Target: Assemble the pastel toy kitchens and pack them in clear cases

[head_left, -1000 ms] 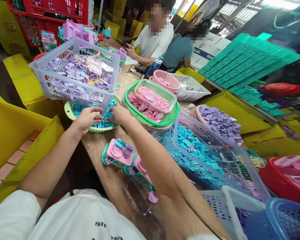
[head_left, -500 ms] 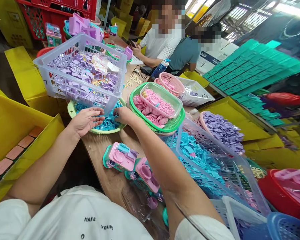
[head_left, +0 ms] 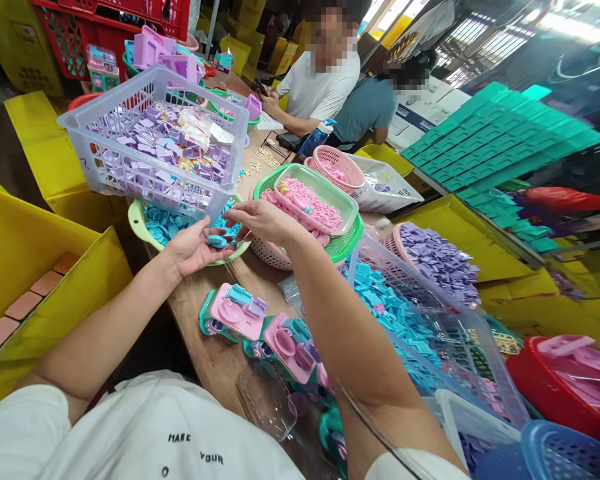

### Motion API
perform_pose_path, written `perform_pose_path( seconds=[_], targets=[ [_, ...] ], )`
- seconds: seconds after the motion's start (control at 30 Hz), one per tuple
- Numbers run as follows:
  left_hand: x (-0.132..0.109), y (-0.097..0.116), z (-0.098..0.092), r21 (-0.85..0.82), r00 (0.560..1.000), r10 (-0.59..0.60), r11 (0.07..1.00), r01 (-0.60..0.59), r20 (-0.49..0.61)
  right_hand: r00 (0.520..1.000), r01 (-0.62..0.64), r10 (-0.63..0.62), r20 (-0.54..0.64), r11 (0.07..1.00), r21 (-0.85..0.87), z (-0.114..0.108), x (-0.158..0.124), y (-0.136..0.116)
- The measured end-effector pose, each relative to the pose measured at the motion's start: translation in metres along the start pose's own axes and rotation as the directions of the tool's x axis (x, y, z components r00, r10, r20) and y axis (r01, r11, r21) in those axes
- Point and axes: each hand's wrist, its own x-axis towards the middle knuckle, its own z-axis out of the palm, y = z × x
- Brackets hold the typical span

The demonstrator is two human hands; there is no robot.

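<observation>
My left hand (head_left: pixel 193 248) is raised palm up over the rim of a light green basket (head_left: pixel 141 224) of small blue plastic parts. A few blue parts (head_left: pixel 216 240) lie in its cupped fingers. My right hand (head_left: pixel 260 220) hovers just right of it, fingers pinched together over the blue parts in the palm; whether it holds one is unclear. On the wooden table below sit pink-and-teal toy assemblies (head_left: pixel 233 311), a second one (head_left: pixel 290 343) beside it.
A lilac crate (head_left: pixel 87 143) of purple parts rests on the blue-parts basket. A green basket (head_left: pixel 347 240) holds pink pieces. A clear crate (head_left: pixel 455 347) of blue parts stands at right. Yellow bins (head_left: pixel 40 260) stand left. Two people sit at the far end.
Both hands have lifted out of the blue-parts basket. The left hand turned palm up with blue pieces in it, and the right hand rose to meet it.
</observation>
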Motion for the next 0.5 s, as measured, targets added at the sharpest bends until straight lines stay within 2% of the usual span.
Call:
perform_pose_path(
  seconds=[0.03,0.1,0.17,0.2,0.33,0.4,0.5],
  targets=[
    [-0.001,0.0,0.0,-0.001,1.0,0.008,1.0,-0.008,-0.025,1.0,-0.003,-0.003,-0.026,0.978,-0.207,0.0,0.003,0.001],
    [-0.006,0.002,-0.002,0.001,0.997,0.04,0.999,-0.04,-0.061,1.0,0.001,0.003,0.005,0.813,-0.582,0.005,0.013,0.005],
    [-0.01,0.006,-0.006,-0.003,0.995,0.066,0.998,-0.066,-0.076,0.994,0.033,0.06,0.095,0.648,-0.761,0.013,0.026,0.011],
    [-0.012,0.009,-0.008,-0.007,0.994,0.066,0.998,-0.067,-0.091,0.988,0.043,0.093,0.125,0.611,-0.791,0.018,0.033,0.013],
    [-0.015,0.022,-0.014,-0.072,0.994,0.027,0.997,-0.035,-0.102,0.978,0.07,0.121,0.172,0.583,-0.809,0.033,0.055,0.017],
    [-0.014,0.027,-0.014,-0.082,0.996,0.018,0.996,-0.025,-0.082,0.977,0.094,0.103,0.188,0.584,-0.806,0.033,0.057,0.016],
    [-0.013,0.031,-0.011,-0.011,0.996,-0.001,1.0,0.0,-0.091,0.984,0.101,0.06,0.169,0.596,-0.797,0.022,0.05,0.015]
  ],
)
